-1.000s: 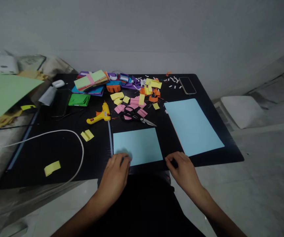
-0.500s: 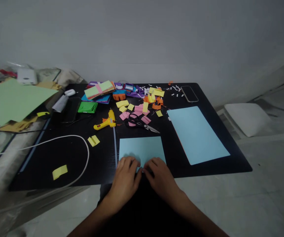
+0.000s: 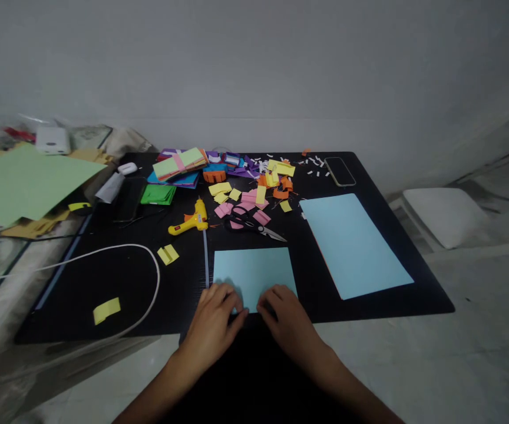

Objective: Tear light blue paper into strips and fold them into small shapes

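Note:
A light blue sheet of paper lies at the table's front edge. My left hand is at its lower left, with fingers curled and thumb and forefinger closed on the near edge. At the lower right, my right hand has its fingers bent and closed over the same edge. A short stretch of that edge shows between the two hands. Just beyond the sheet lie black-handled scissors and a yellow hot glue gun.
Larger light blue sheets lie to the right, near a phone. Cut yellow, pink and orange paper pieces are scattered at the back. A white cable loops over the left side. Stacked coloured paper stands behind.
My left hand has slid left along the near edge of the sheet, widening the gap between my hands. The right hand stays nearly in place. The view has tilted slightly.

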A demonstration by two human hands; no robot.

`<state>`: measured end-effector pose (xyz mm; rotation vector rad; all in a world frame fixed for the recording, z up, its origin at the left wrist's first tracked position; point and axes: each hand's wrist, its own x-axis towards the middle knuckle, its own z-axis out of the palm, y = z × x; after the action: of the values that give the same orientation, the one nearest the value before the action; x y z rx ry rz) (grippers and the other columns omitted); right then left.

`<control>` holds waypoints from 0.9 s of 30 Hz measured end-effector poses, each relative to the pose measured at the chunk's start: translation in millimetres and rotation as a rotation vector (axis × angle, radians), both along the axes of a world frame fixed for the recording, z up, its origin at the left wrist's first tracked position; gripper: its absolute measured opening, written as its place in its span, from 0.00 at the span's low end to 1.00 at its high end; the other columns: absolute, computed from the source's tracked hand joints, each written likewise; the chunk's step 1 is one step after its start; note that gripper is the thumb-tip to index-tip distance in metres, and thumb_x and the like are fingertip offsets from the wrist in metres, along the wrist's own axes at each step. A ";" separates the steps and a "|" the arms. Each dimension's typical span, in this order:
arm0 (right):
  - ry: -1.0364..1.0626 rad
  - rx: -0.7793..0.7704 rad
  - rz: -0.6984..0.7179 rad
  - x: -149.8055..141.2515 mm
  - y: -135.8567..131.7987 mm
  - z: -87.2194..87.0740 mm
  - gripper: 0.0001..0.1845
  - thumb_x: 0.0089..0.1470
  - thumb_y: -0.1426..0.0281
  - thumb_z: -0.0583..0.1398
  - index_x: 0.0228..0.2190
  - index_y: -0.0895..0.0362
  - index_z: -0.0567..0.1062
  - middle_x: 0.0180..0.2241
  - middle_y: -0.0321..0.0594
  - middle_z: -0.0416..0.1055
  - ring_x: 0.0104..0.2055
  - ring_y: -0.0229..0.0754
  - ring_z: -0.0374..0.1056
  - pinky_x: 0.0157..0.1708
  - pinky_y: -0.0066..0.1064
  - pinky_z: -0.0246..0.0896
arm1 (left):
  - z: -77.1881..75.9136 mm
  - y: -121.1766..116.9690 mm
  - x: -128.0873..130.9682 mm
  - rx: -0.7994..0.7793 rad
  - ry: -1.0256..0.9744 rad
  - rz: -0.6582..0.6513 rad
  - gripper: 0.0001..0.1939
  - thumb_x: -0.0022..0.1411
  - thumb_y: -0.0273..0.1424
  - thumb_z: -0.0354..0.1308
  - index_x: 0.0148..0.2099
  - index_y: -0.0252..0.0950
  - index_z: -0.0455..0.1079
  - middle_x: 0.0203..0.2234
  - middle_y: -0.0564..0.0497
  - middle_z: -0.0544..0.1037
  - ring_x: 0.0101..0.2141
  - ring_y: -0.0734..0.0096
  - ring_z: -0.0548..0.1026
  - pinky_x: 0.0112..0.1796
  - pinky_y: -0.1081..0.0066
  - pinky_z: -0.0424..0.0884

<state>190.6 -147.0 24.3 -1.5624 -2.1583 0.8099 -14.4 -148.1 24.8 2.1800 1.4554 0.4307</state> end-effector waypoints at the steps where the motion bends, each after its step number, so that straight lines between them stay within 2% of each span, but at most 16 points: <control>1: 0.001 -0.006 0.000 0.3 0.1 0.3 0.08 0.61 0.80 0.62 0.33 0.56 0.73 0.36 0.41 0.73 0.41 0.46 0.70 0.41 0.39 0.68 | 0.5 -0.2 -2.4 -0.009 0.008 0.001 0.03 0.69 0.29 0.60 0.39 0.39 0.72 0.39 0.49 0.75 0.42 0.58 0.71 0.44 0.57 0.66; 11: 0.019 -0.037 0.005 1.0 0.4 3.6 0.07 0.63 0.79 0.61 0.34 0.56 0.74 0.38 0.41 0.74 0.41 0.46 0.69 0.41 0.40 0.68 | 4.3 -2.8 -28.5 -0.027 0.037 0.063 0.06 0.69 0.30 0.60 0.36 0.38 0.72 0.38 0.50 0.75 0.40 0.59 0.71 0.43 0.59 0.63; 19: 0.034 -0.027 0.011 1.2 1.3 4.2 0.09 0.63 0.80 0.60 0.33 0.55 0.73 0.37 0.41 0.74 0.40 0.46 0.69 0.41 0.39 0.69 | 2.1 -6.0 -53.9 0.020 0.077 0.124 0.06 0.67 0.32 0.61 0.35 0.40 0.74 0.37 0.51 0.77 0.39 0.59 0.72 0.42 0.60 0.63; 27: 0.026 -0.031 0.000 3.0 -0.1 6.0 0.09 0.62 0.81 0.60 0.34 0.55 0.73 0.38 0.41 0.74 0.40 0.45 0.70 0.41 0.39 0.70 | 4.1 -5.6 -74.3 0.042 0.059 0.095 0.06 0.68 0.32 0.59 0.36 0.40 0.73 0.37 0.50 0.77 0.38 0.59 0.73 0.40 0.61 0.65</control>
<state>193.6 -147.1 30.3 -1.5575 -2.1371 0.8631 -88.6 -153.7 28.9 2.1797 1.6005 0.4361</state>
